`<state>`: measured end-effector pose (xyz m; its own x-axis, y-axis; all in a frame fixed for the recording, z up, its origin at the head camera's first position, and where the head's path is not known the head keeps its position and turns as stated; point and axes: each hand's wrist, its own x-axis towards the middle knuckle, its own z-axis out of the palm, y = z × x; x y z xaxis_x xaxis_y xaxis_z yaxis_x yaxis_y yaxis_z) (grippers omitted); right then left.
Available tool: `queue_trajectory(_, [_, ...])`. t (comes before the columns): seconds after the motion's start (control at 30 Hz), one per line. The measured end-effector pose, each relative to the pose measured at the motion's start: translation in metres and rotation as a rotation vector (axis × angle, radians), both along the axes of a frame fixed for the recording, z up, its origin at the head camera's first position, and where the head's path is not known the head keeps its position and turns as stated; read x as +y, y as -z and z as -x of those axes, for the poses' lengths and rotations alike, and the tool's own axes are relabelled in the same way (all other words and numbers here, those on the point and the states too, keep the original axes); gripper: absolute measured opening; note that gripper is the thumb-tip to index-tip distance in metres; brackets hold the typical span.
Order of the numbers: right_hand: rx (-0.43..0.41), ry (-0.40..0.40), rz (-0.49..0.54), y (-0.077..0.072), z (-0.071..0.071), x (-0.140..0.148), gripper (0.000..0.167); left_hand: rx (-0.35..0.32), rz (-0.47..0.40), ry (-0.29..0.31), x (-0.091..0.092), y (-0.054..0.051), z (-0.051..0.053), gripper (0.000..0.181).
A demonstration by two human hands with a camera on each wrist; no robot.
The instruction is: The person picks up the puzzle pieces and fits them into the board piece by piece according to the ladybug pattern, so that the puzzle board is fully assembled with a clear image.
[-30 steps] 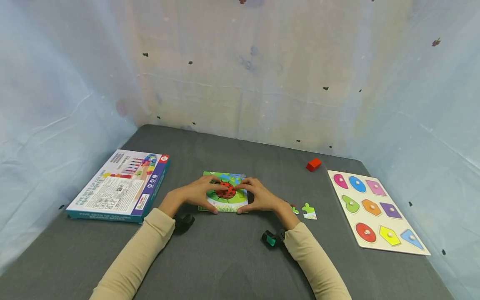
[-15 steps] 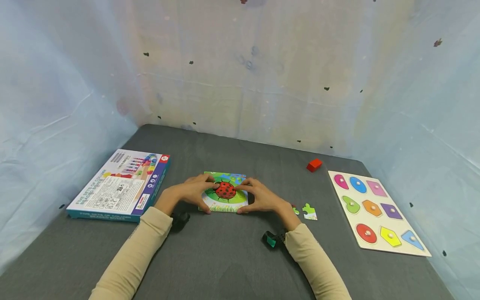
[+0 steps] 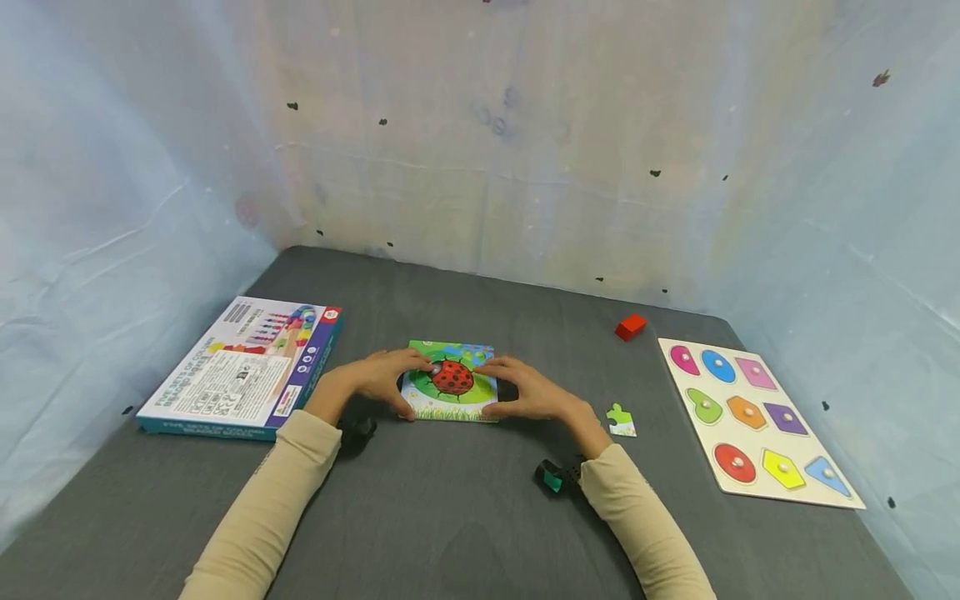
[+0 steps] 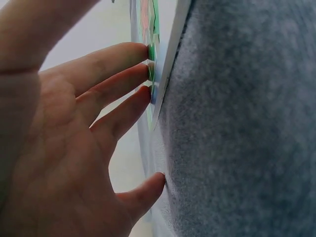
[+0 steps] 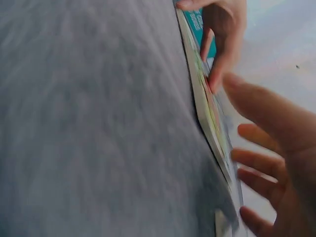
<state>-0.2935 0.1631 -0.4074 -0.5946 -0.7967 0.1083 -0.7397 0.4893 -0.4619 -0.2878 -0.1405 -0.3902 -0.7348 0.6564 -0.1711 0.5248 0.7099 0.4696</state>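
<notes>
There was free passage over the gray table (image 3: 442, 304) behind the ladybug puzzle (image 3: 452, 398), but the left hand (image 3: 377, 379) and the right hand (image 3: 534, 393) blocked its 2 sides, and farther out lay the box (image 3: 240, 367) leftward and, rightward, the puzzle piece (image 3: 621, 422), red block (image 3: 631, 327) and shape board (image 3: 723, 432).

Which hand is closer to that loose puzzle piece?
The right hand: the loose puzzle piece lies to its right. The left hand is farther away, at the left side of the ladybug puzzle.
</notes>
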Motion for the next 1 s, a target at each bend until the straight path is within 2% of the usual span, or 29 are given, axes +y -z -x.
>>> queue_trajectory(0.17, [0.003,-0.054,0.112,-0.002,0.000,0.020,0.050,0.008,-0.009,0.000,0.000,0.004,0.000,0.082])
queue_trajectory(0.23, [0.014,-0.033,0.129,-0.004,-0.001,0.030,0.049,0.018,-0.014,0.002,0.000,0.005,0.001,0.081])
queue_trajectory(0.43, [0.056,0.062,0.109,-0.007,-0.010,0.057,0.051,0.038,-0.029,0.015,0.001,0.007,0.001,0.081])
queue_trajectory(0.67, [0.117,0.110,0.053,-0.003,-0.021,0.073,0.052,0.030,-0.034,0.015,0.000,0.004,0.000,0.080])
queue_trajectory(0.87, [0.113,0.186,0.057,0.001,-0.025,0.079,0.053,-0.003,-0.022,-0.005,0.000,0.002,0.000,0.081])
queue_trajectory(1.0, [0.111,0.190,0.072,0.005,-0.025,0.080,0.050,-0.009,-0.023,-0.003,0.000,0.001,0.000,0.081])
